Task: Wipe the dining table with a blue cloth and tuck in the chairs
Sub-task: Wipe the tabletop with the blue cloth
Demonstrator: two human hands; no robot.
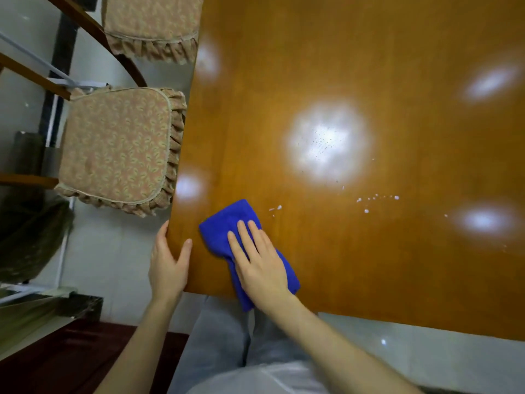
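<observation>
This is the dining area of a home. A large glossy orange-brown wooden counter (pixel 369 66) fills the right side, its varnish showing bright white patches of reflected light (pixel 326 140). At its left edge stand a nearer wooden chair (pixel 116 149) and a farther wooden chair (pixel 150 18), each seat dressed in a pink-beige floral fabric cover with a ruffled skirt. Beneath lie pale glossy floor tiles (pixel 113 265), and a dark reddish wooden cabinet (pixel 71 359) sits near left.

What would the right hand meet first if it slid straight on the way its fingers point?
Only bare table top, it seems. The right hand lies flat on the blue cloth, fingers pointing far-left; the white crumbs lie right of that line. Further on comes the table's left edge.
</observation>
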